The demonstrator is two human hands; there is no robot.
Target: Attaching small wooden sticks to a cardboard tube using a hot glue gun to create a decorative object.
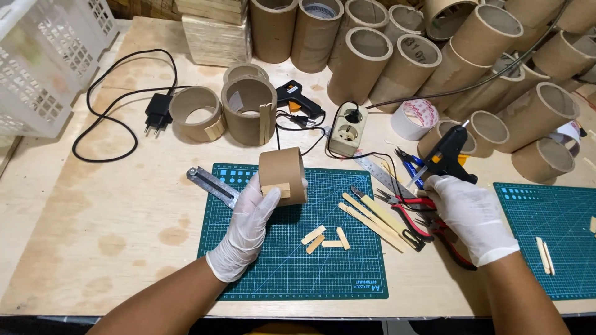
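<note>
Now left hand point(248, 223) grips empty cardboard tube point(282, 175).

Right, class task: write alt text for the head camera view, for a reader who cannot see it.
A gloved left hand holds a short cardboard tube with a small wooden strip on its side over a green cutting mat, while the gloved right hand grips a black glue gun. Wooden sticks, red pliers and many cardboard tubes lie around.

Pale plywood worktable point(93, 248), evenly lit, white lattice crate point(43, 62) at its corner.
</note>
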